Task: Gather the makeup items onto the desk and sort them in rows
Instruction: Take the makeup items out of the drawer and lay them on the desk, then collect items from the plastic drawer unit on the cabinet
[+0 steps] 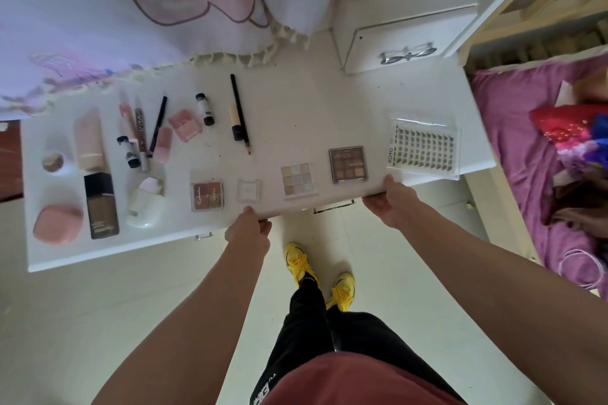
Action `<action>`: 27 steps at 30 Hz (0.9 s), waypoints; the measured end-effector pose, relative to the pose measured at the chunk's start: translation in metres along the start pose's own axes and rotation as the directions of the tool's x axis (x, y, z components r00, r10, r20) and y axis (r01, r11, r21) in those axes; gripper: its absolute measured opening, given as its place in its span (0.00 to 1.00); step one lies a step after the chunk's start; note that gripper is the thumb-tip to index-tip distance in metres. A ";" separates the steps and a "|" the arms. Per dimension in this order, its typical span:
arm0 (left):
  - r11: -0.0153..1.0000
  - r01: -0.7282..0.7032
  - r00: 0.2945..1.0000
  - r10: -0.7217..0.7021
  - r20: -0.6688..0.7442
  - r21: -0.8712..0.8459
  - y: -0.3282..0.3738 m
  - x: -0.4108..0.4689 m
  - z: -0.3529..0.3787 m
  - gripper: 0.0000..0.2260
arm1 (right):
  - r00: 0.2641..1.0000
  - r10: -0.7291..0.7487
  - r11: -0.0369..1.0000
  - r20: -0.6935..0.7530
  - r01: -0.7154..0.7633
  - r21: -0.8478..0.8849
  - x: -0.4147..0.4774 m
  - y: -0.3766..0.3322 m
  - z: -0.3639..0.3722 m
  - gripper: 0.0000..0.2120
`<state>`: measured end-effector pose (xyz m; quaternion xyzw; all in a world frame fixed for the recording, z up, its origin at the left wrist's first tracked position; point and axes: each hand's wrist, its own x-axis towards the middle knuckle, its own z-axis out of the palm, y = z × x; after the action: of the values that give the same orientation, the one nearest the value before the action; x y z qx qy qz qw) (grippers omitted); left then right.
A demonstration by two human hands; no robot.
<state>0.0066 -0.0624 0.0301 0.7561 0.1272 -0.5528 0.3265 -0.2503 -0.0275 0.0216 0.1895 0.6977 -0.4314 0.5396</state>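
Makeup items (299,181) on desk (312,115) — palettes (347,164) rowed along front edge, pencils (158,123) and tubes (89,141) jumbled at far left. My left hand (248,227), right hand (391,199) both clasp desk's front edge (thumbs on top). Advice: release, line pencils parallel, keep gaps even.

A white table (329,108) stands on a pale tiled floor (98,322) under soft, even light, with fringed pink-and-lilac cloth (98,10) hanging at far left, a white drawer unit (408,26) with a bow-shaped handle (408,55) beyond its far right corner, and a purple-sheeted bed (513,158) in a pale wooden frame (467,52) to the right.
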 end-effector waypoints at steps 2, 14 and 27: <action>0.999 -0.009 1.000 0.008 0.021 0.035 0.002 0.002 0.000 0.11 | 1.000 -0.008 1.000 -0.027 0.007 -0.015 0.000 0.001 0.002 0.17; 0.655 -0.384 0.915 0.174 0.364 0.650 0.007 -0.025 -0.058 0.08 | 0.977 -0.125 0.770 0.171 0.204 -0.604 -0.032 0.002 -0.026 0.14; 0.063 -0.386 0.794 0.531 0.297 0.920 -0.097 -0.098 -0.196 0.14 | 0.597 0.231 -0.702 0.768 0.649 -0.293 -0.104 0.045 -0.024 0.25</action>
<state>0.0657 0.1514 0.1206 0.8207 -0.4625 -0.3308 -0.0554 -0.1958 0.0373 0.1003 -0.7703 0.4936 0.2209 0.3379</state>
